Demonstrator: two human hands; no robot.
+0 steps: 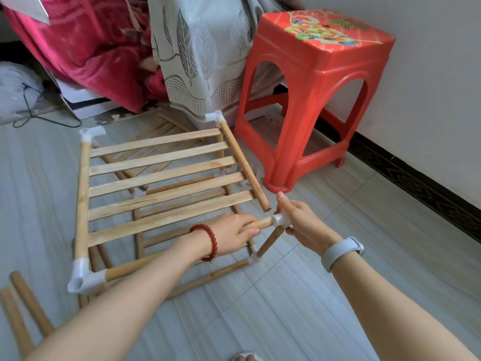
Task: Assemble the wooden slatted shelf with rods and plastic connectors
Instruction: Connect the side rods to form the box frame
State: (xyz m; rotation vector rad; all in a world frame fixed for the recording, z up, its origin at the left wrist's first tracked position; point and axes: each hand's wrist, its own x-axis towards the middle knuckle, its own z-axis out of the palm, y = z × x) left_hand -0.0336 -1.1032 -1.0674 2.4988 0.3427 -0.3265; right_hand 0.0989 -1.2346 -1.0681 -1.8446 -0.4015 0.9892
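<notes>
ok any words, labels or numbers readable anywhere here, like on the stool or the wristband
None can be read.
red plastic stool: its top carries only a flower picture, no lettering.
grey wristband: no display or text shows.
plastic connectors and wooden slats: no markings visible.

Stool (312, 105) right of slatted shelf (161, 188)

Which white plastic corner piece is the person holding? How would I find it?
Start at the big red stool and drop to the floor before it. The right hand pinches a white connector there. Unlike the frame's other white corners, it's being held, and the nearby slanted rod end stays bare.
</notes>
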